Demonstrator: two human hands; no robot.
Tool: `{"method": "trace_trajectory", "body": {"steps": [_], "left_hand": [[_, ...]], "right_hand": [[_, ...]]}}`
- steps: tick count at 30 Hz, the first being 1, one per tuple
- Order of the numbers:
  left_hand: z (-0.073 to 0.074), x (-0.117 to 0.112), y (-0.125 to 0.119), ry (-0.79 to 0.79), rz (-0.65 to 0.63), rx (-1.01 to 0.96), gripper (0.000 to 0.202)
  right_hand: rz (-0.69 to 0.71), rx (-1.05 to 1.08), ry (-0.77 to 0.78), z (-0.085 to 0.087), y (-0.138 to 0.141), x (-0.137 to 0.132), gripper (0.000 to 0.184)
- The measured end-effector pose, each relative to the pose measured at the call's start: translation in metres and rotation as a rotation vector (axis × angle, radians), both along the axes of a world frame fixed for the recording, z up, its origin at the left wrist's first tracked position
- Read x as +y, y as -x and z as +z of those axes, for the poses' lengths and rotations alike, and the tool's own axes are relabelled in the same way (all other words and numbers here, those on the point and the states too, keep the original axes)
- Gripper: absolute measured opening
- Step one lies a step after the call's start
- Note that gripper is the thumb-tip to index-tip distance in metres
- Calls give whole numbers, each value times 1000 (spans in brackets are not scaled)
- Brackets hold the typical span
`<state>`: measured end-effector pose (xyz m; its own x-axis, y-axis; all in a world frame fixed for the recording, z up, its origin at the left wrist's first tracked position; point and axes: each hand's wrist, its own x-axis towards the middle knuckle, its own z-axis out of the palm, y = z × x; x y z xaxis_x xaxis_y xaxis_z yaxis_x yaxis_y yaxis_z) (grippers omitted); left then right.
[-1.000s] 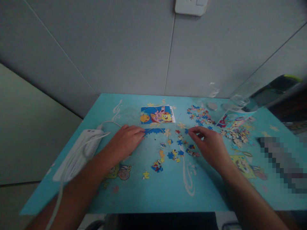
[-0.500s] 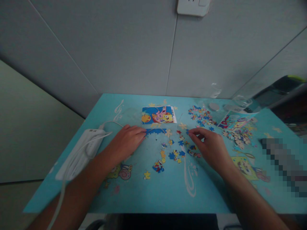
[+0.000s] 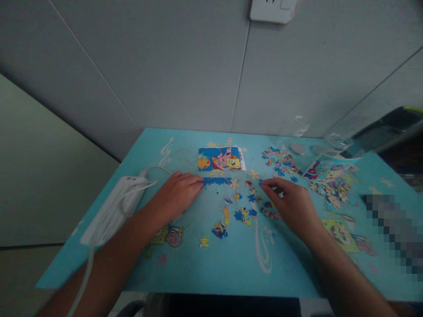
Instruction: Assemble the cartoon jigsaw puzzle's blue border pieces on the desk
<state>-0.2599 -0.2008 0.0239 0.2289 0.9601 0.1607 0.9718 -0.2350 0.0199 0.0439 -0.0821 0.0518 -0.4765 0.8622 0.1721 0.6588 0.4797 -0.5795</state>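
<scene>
A strip of joined blue puzzle pieces lies on the table in front of a picture card. At the strip's left end, my left hand has its fingers closed together on it, covering that end. My right hand pinches a blue puzzle piece between thumb and forefinger, to the right of the strip and apart from it. Between and below my hands lie several loose pieces and small joined clusters, among them a blue and red cluster and a yellow piece.
Two heaps of pieces, one colourful and one paler, lie to the right beside a clear printed container. A white power strip with cables sits at the left. Behind the table rises a grey wall.
The view has shifted slightly, moving everything a little to the right in the picture. Both hands keep nearly the same place over the table, with the blue piece still in my right fingers.
</scene>
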Motion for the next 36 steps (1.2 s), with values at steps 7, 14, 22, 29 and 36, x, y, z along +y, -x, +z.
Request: {"method": "trace_trajectory", "body": {"steps": [7, 14, 22, 29, 36], "left_hand": [[3, 0, -1, 27, -1, 4, 31], [5, 0, -1, 27, -6, 32, 33], [5, 0, 0, 1, -25, 11, 30], [3, 0, 1, 2, -28, -63, 30], [3, 0, 1, 23, -20, -40, 28]], "right_hand": [[2, -3, 8, 1, -1, 0, 17], [9, 10, -13, 0, -1, 1, 16], [-36, -27, -63, 8, -13, 14, 22], [72, -207, 28, 8, -20, 19, 19], [289, -315, 251, -2, -28, 18, 11]]}}
